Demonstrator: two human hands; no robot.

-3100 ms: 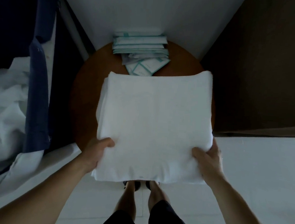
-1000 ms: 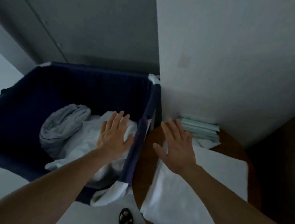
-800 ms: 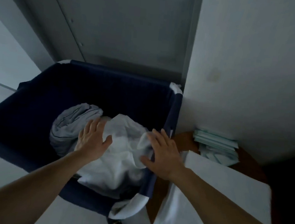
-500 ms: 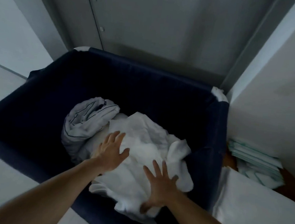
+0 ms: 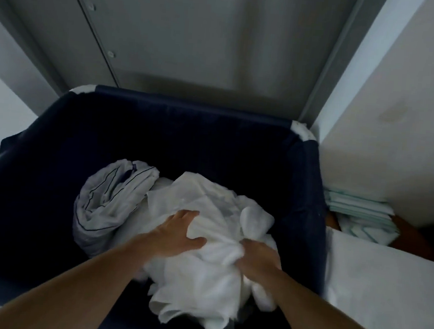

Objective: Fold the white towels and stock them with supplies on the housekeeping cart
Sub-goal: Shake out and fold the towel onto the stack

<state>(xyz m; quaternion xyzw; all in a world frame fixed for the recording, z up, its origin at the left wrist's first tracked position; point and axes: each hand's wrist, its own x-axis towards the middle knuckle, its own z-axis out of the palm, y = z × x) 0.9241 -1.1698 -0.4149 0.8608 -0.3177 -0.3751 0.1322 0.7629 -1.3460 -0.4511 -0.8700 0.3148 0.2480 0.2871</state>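
A crumpled white towel (image 5: 209, 266) lies in a heap inside the dark blue fabric bin (image 5: 307, 224). My left hand (image 5: 178, 233) grips a bunch of it, thumb hooked over a fold. Close on the right, my right hand (image 5: 260, 260) clutches the same towel, fingers buried in the cloth. A folded white towel (image 5: 383, 291) lies flat on the round wooden table (image 5: 411, 239) at the right, outside the bin.
A rolled grey-white sheet with thin dark stripes (image 5: 107, 202) sits in the bin left of the towel. A stack of teal-edged supply packets (image 5: 363, 216) rests on the table against the white wall. A grey panelled door (image 5: 195, 36) stands behind the bin.
Both hands let go of the folded towel on the table, swung left over the bin, came down flat on the crumpled towel and have now closed on it.
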